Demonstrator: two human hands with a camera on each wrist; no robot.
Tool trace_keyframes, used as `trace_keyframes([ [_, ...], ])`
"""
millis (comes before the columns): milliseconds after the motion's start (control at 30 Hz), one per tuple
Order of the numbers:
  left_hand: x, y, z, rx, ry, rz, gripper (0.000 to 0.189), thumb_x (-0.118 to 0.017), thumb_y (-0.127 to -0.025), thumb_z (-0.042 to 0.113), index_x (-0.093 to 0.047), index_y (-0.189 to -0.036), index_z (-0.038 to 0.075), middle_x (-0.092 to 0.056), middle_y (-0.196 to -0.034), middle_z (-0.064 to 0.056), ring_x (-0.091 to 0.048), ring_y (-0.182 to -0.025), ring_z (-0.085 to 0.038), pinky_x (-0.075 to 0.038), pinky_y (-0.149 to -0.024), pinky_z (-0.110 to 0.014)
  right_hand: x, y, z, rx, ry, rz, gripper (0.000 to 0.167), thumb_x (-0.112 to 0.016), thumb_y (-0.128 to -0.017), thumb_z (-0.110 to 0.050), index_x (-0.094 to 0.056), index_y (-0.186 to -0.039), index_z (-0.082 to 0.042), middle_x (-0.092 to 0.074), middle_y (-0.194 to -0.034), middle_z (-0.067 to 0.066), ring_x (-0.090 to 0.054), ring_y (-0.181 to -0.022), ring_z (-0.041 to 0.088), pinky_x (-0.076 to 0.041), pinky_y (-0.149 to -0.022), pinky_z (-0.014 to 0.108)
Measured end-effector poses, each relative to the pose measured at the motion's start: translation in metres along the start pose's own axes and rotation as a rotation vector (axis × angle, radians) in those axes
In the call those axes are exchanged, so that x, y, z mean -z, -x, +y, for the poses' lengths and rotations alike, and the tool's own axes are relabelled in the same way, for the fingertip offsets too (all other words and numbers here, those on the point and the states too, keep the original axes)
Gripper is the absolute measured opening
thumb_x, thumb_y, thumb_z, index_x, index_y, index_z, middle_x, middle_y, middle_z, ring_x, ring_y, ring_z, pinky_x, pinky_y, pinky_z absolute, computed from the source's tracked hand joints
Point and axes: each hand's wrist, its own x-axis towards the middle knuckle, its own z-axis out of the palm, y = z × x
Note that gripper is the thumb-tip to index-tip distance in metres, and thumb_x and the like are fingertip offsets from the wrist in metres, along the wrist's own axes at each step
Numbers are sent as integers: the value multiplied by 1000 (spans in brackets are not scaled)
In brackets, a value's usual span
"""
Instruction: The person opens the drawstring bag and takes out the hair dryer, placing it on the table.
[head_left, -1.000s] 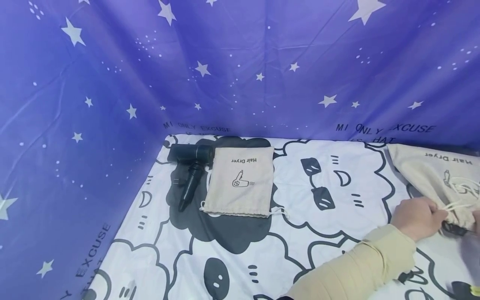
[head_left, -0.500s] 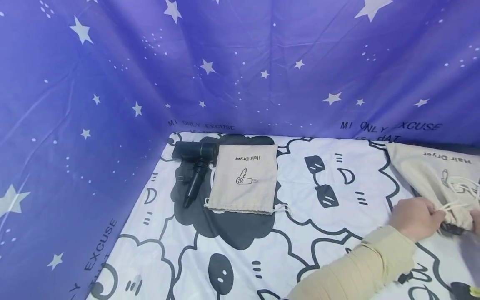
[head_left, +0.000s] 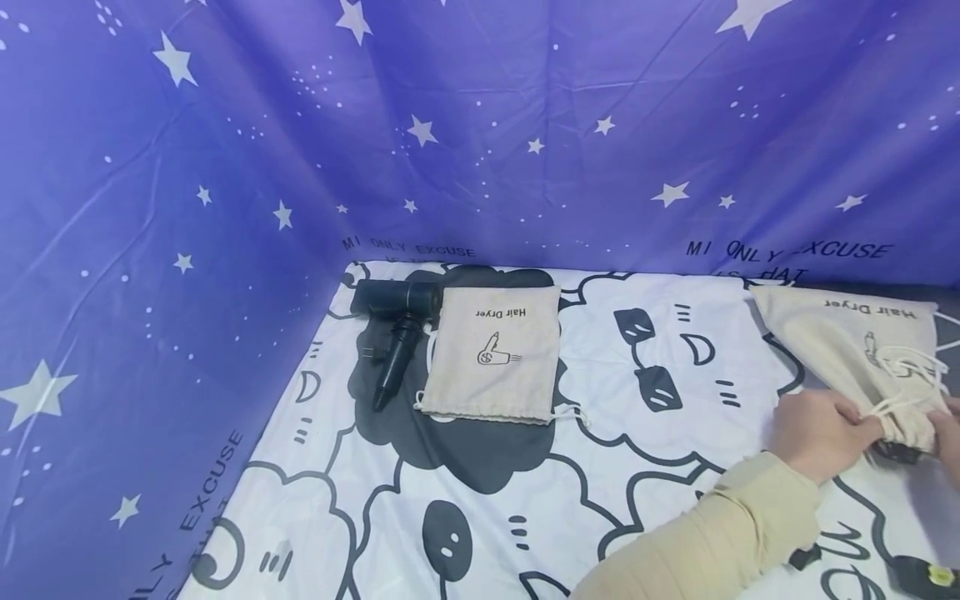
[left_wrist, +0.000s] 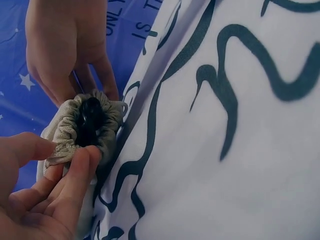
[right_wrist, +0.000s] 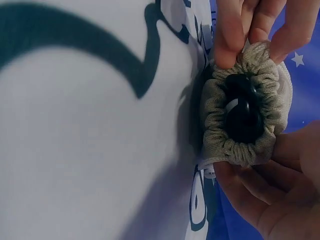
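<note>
A beige drawstring bag (head_left: 847, 342) marked "Hair Dryer" lies at the right of the head view, its white cords loose over the front. My left hand (head_left: 821, 433) pinches one side of the gathered mouth between thumb and fingers. On the opposite side, my right hand (head_left: 948, 442) grips the rim, partly cut off by the frame edge. Both wrist views look into the puckered opening, where a glossy black object (right_wrist: 244, 117) sits inside; most of it is hidden by the cloth. In the left wrist view the gathered rim (left_wrist: 62, 150) is caught between my left fingertips.
A black hair dryer (head_left: 397, 325) lies at the left back, beside a flat second beige "Hair Dryer" bag (head_left: 495, 358). The white cartoon-print cloth (head_left: 525, 500) covers the table. Purple star-print curtain (head_left: 480, 150) walls the back and left. A dark object with yellow (head_left: 926, 575) lies bottom right.
The held bag has shifted a little left with both hands, and more of its right side and my right hand shows. The head view has turned slightly left.
</note>
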Motion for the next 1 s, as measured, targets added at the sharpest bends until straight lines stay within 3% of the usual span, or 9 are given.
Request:
trace_keyframes([
  [100, 3, 1, -4, -8, 19, 31, 12, -77, -75, 54, -70, -66, 48, -56, -58, 36, -36, -50, 16, -22, -49, -4, -3, 2, -1, 69, -89, 37, 42, -33, -102, -7, -49, -137, 9, -60, -84, -18, -18, -71, -25, -25, -55, 5],
  [167, 5, 1, -7, -9, 40, 40, 12, -78, -74, 53, -71, -66, 47, -56, -58, 36, -37, -50, 16, -23, -50, -4, -2, 12, -14, 136, -147, 106, 36, -38, -100, -3, -55, -128, 12, -34, -77, -44, -22, -72, -25, -25, -60, 3],
  [233, 7, 2, -9, 2, 59, 40, 13, -78, -74, 53, -71, -66, 46, -57, -59, 35, -38, -51, 15, -23, -51, -4, -3, 22, -26, 221, -162, 170, 35, -41, -99, -4, -58, -123, 14, -21, -81, -51, -22, -76, -28, -23, -67, 1],
  [367, 10, 3, -16, 29, 84, 50, 14, -80, -72, 53, -71, -65, 45, -58, -59, 34, -39, -52, 14, -24, -51, -4, -1, 38, -50, 285, -127, 229, 36, -47, -99, -6, -55, -123, 19, -72, -101, -6, -21, -81, -33, -20, -78, -1],
  [467, 14, 3, -21, 26, 93, 67, 14, -81, -72, 51, -71, -64, 44, -57, -57, 33, -38, -52, 14, -23, -52, -4, 3, 42, -63, 278, -88, 185, 33, -49, -99, -4, -56, -120, 20, -63, -109, 38, -19, -77, -33, -23, -75, 0],
  [667, 27, 2, -32, -29, 66, 99, 24, -81, -72, 47, -66, -54, 39, -50, -48, 30, -29, -45, 12, -21, -48, -5, 13, 48, -88, 337, -44, 49, 29, -50, -96, 3, -53, -115, 25, -53, -102, 49, -17, -70, -32, -27, -50, 3],
  [767, 34, 1, -36, -54, 61, 118, 28, -81, -72, 46, -64, -52, 37, -48, -46, 29, -26, -43, 11, -21, -45, -6, 17, 52, -100, 347, 8, 1, 30, -52, -96, 1, -52, -116, 24, -54, -104, 48, -33, -64, -24, -29, -47, 7],
  [867, 43, 0, -42, -60, 79, 120, 32, -81, -73, 47, -61, -51, 34, -46, -45, 26, -26, -41, 11, -22, -43, -7, 19, 56, -109, 353, 88, -46, 32, -53, -97, -3, -52, -117, 22, -55, -106, 47, -63, -66, 17, -36, -50, 16],
  [1000, 55, -1, -58, -64, 77, 107, 41, -80, -75, 44, -54, -48, 28, -40, -42, 22, -26, -40, 8, -22, -41, -9, 16, 64, -121, 358, 137, -121, 38, -53, -99, -12, -51, -120, 20, -56, -109, 45, -55, -93, 62, -49, -67, 48],
])
